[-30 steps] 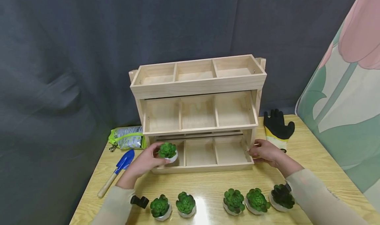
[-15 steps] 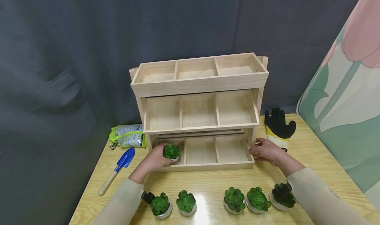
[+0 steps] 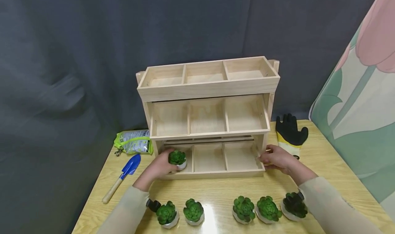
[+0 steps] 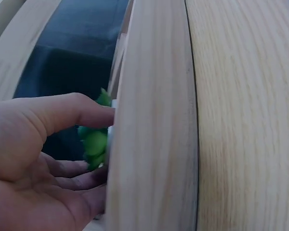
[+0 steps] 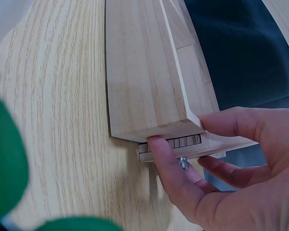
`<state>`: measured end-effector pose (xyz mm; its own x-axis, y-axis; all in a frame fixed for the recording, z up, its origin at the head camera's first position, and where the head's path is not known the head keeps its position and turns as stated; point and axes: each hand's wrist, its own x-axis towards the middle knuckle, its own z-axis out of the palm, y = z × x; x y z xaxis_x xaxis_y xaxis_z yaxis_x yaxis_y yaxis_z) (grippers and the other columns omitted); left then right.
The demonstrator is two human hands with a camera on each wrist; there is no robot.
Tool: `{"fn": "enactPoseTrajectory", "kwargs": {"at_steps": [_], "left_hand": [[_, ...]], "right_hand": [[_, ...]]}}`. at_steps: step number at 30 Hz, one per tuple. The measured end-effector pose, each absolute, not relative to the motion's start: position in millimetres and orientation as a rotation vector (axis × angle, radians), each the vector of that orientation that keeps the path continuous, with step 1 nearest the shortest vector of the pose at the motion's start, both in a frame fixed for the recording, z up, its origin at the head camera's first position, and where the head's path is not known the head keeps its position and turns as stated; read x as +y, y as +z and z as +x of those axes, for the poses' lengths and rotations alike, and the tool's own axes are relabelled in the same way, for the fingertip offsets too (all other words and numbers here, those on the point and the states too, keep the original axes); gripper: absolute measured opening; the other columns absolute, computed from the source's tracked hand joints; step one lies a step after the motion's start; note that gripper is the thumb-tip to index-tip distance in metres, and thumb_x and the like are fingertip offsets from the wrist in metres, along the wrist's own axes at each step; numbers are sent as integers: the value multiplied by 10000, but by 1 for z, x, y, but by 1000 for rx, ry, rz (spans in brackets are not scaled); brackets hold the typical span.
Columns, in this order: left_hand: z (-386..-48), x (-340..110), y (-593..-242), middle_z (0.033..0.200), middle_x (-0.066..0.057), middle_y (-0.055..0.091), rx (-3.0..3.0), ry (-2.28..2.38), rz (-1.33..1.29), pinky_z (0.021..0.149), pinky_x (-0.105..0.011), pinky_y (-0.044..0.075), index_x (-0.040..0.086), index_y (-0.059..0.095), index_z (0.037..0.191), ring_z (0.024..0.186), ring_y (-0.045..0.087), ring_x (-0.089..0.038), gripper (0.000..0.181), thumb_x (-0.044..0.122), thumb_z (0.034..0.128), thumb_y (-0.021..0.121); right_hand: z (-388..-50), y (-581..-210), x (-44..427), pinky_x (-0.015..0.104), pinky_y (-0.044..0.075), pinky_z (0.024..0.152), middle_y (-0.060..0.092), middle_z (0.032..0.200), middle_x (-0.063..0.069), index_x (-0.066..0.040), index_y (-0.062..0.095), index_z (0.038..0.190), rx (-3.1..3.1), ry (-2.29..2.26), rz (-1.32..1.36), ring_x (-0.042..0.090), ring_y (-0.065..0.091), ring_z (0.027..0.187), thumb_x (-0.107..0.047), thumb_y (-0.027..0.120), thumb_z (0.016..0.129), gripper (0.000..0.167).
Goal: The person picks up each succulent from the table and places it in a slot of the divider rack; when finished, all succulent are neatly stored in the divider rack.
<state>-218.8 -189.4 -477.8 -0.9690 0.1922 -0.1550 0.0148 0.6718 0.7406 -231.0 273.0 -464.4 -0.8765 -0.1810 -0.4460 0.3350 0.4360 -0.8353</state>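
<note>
My left hand (image 3: 162, 165) is at the bottom-left compartment of a three-tier wooden plant stand (image 3: 213, 175). Between its thumb and fingers it holds a small potted succulent (image 3: 177, 157), green in a white pot. In the left wrist view the succulent's leaves (image 4: 94, 142) show past the thumb, while the front board (image 4: 151, 125) hides most of the pot. My right hand (image 3: 276, 158) grips the bottom tier's right front corner. Seen from the right wrist, the thumb and fingers of that hand (image 5: 245, 163) lie around the corner of the tier (image 5: 154, 96), near a metal screw (image 5: 183, 163).
Several more potted succulents (image 3: 193, 210) stand in a row along the front of the table. A blue trowel (image 3: 129, 164) and a green-and-grey bag (image 3: 134, 142) lie left of the stand. A black and yellow glove (image 3: 290, 133) lies at the right.
My left hand has moved right with the potted succulent and lowered it into the bottom-left compartment. My right hand stays at the stand's corner.
</note>
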Motion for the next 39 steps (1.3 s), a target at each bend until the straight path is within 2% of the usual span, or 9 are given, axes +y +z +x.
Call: {"fn": "enactPoseTrajectory", "kwargs": {"at_steps": [3,6,12,19,25,30,34,39], "left_hand": [[-213,-193,-474,1568,-277,529,2685,1203,211,1186,-619,470,-30,423,1601,1426,556,-466,806,97,898,796],[-201,-198,-467,1624,-286,461,2727,1192,235,1163,-631,484,-21,403,1617,1447,529,-490,712,128,983,692],[-169,-211,-453,1695,-224,379,2762,1226,222,1211,-618,448,61,393,1642,1515,464,-487,627,198,1075,621],[-140,-223,-441,1722,-171,358,2752,1360,273,1261,-547,405,130,395,1647,1571,418,-419,620,235,1087,639],[-121,-227,-443,1692,-159,402,2756,1347,226,1241,-528,435,93,400,1641,1545,458,-412,648,265,1076,666],[-106,-232,-453,1675,-143,434,2739,1292,141,1208,-545,476,132,444,1622,1492,521,-432,645,304,1054,697],[-95,-243,-461,1653,-131,473,2698,1247,100,1182,-565,499,159,483,1600,1463,545,-450,653,404,1037,706],[-85,-259,-471,1671,-177,439,2492,1275,142,1165,-620,491,173,431,1630,1493,480,-515,788,438,975,778]], "right_hand": [[-231,-465,274,494,630,992,395,1532,404,176,177,1595,2223,-1442,118,404,616,1268,-116,593,1064,734],[-230,-465,274,487,631,988,401,1521,395,178,182,1594,2226,-1444,109,395,620,1259,-114,591,1065,730],[-229,-466,273,520,616,1020,384,1546,409,181,183,1600,2225,-1454,73,468,593,1324,-103,574,1079,711],[-227,-467,276,544,599,1047,350,1577,432,185,152,1611,2222,-1445,15,527,547,1389,-82,525,1087,697],[-224,-465,276,576,574,1077,333,1589,436,185,141,1614,2241,-1426,10,539,526,1403,-76,517,1082,702],[-222,-465,274,589,565,1086,332,1584,438,191,140,1611,2243,-1431,4,545,521,1405,-76,518,1082,703],[-221,-466,273,585,565,1091,332,1593,430,184,148,1615,2239,-1431,5,544,513,1417,-76,522,1083,700],[-220,-467,272,571,579,1074,336,1593,433,180,152,1618,2245,-1427,3,546,522,1414,-69,526,1078,702]]}}
